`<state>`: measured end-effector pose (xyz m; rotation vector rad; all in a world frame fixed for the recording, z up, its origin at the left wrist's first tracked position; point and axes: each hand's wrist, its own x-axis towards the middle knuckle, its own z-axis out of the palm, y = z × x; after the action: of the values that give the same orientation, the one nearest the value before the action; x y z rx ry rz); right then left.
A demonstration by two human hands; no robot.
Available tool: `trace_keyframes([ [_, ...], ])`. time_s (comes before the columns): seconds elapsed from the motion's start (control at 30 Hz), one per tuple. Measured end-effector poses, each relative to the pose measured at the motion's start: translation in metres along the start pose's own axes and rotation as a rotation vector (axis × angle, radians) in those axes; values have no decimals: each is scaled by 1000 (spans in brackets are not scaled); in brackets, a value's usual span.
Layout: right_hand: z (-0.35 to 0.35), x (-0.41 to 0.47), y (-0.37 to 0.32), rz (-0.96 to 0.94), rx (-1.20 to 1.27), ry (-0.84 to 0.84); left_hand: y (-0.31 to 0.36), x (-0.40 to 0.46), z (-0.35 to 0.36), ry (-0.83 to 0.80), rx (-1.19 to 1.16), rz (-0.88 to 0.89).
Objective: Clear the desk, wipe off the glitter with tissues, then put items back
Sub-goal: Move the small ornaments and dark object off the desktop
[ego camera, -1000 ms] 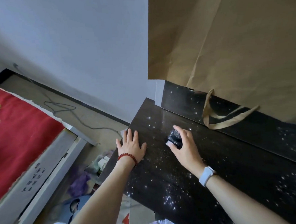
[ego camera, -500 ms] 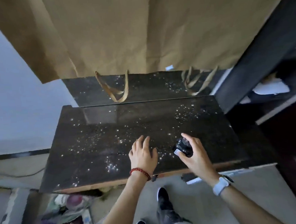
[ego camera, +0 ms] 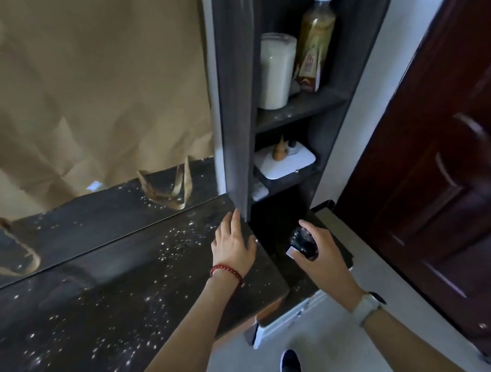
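Desk (ego camera: 73, 294) far left to centre: dark glossy top carrying nothing except glitter (ego camera: 179, 240), scattered in white specks from the near-left corner up to the right end, so clearing looks done or nearly so; wiping not started as far as I can judge, no tissues in view. Brown paper (ego camera: 91, 80) hangs behind, its looped handles (ego camera: 167, 190) dangling just above the back ledge; could snag a wiping pass along the back. Left hand (ego camera: 233, 246) lies flat, fingers straight, palm down at the desk's right end, fingertips near the grey upright panel (ego camera: 234, 101) of the shelf unit. That panel blocks travel to the right; the desk's right edge drops off just past the hand. Right hand (ego camera: 319, 253) is past the edge, above a lower dark surface, fingers curled round a small dark object (ego camera: 303, 244), probably a desk item being taken off; what it is I cannot tell. Shelves right of the panel hold a white jar (ego camera: 276, 70), a bottle (ego camera: 315, 40), and a white box (ego camera: 287, 163) lower down; little spare room there. Dark red door (ego camera: 437, 175) far right narrows the floor gap. Left: wiping, then returning items.
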<state>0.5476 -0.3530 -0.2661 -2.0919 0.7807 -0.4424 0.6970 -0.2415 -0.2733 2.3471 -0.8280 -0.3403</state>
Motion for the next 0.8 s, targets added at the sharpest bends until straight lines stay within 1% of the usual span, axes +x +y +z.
trace_keyframes([
  [0.1,-30,48,21,-55,-16,10,39,45,18,51,-69,-11],
  [0.2,-42,98,25,-139,-42,-26,58,81,23,159,-186,-75],
  [0.3,-38,147,18,-189,-49,-32,59,108,21,264,-177,-77],
  [0.4,-24,187,8,-214,-91,17,57,125,20,338,-152,-86],
  [0.53,-4,217,3,-213,-136,78,53,131,23,391,-171,-86],
  [0.7,13,226,8,-184,-322,195,47,132,24,416,-192,-78],
  [0.8,20,229,6,-111,-250,217,44,132,22,415,-187,-48],
])
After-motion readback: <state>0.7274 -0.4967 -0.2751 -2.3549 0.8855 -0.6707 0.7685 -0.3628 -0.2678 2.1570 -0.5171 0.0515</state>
